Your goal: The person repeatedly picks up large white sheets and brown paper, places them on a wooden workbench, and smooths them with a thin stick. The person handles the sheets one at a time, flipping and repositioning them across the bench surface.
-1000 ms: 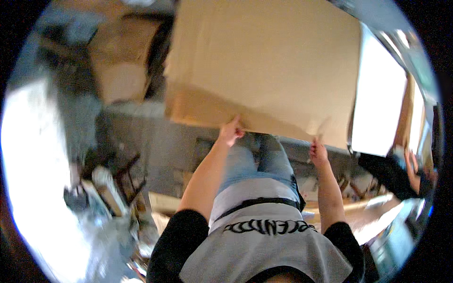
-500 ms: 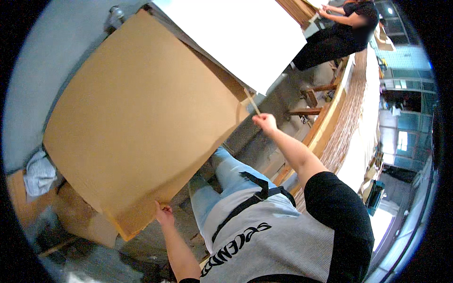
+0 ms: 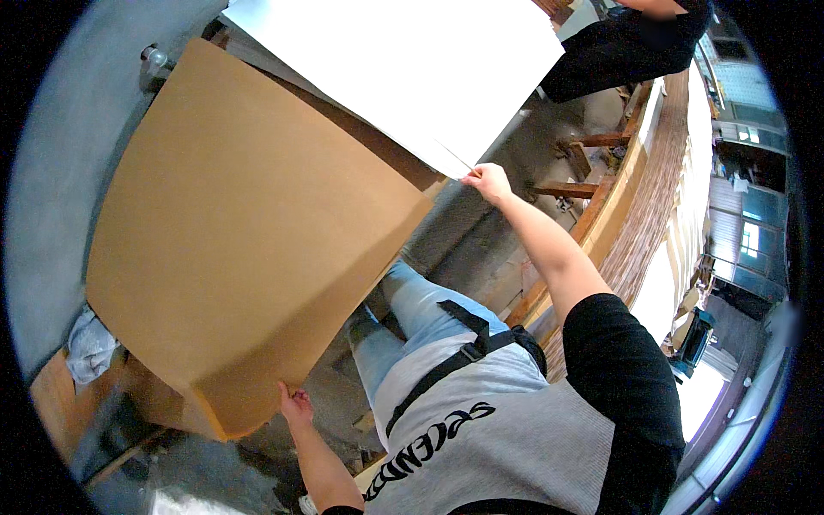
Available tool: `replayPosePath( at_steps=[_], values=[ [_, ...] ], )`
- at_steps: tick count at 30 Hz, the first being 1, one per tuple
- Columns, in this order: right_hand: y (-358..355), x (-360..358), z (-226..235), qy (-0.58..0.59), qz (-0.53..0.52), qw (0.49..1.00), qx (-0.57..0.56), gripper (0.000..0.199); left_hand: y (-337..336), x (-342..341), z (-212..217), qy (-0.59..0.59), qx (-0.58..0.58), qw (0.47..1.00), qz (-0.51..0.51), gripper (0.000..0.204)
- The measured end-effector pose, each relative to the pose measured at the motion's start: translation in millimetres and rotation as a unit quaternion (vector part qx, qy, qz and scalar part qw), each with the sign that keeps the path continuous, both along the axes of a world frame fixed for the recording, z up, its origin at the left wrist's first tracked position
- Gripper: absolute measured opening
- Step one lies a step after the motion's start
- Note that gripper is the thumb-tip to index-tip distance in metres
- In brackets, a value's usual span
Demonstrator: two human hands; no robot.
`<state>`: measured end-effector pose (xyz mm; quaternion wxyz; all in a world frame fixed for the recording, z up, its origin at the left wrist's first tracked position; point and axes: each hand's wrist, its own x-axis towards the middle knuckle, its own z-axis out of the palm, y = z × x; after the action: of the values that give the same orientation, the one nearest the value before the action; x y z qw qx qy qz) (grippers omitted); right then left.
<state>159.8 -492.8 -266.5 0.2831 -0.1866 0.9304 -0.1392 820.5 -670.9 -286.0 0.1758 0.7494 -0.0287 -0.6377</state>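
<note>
A large brown cardboard sheet (image 3: 249,223) spreads across the left and middle, its near corner bent. At its near right edge is my left hand (image 3: 297,407), fingers curled and thumb side against the edge, pinching it. Farther off, my right hand (image 3: 489,183) is closed on a thin pale stick (image 3: 457,156), held by its near end. The stick's far part overlaps the near corner of a big white sheet (image 3: 412,69), which lies beyond the cardboard. Whether the stick touches the white sheet I cannot tell.
A person in black trousers (image 3: 618,60) stands at the far right. Along the right runs a long stack of thin layered sheets (image 3: 644,210) on a wooden frame (image 3: 592,215). A grey wall (image 3: 64,172) with a metal fitting (image 3: 156,57) borders the left, near a crumpled cloth (image 3: 89,345).
My right hand has moved farther away with the stick, up to the white sheet's corner. My left hand stays at the cardboard's edge. The other person's hands have left view.
</note>
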Motion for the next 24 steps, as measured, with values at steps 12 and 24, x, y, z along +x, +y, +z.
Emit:
replayPosePath(
  at_steps=[12, 24],
  values=[
    [2.6, -39.0, 7.9, -0.214, -0.031, 0.972, -0.094, 0.023, 12.8, -12.4, 0.9, 0.044, -0.033, 0.998, 0.007, 0.028],
    [-135.4, 52.4, 151.3, -0.317, -0.208, 0.791, -0.48, 0.04, 10.9, -18.2, -4.3, 0.127, -0.083, 0.986, 0.064, 0.035]
  ],
)
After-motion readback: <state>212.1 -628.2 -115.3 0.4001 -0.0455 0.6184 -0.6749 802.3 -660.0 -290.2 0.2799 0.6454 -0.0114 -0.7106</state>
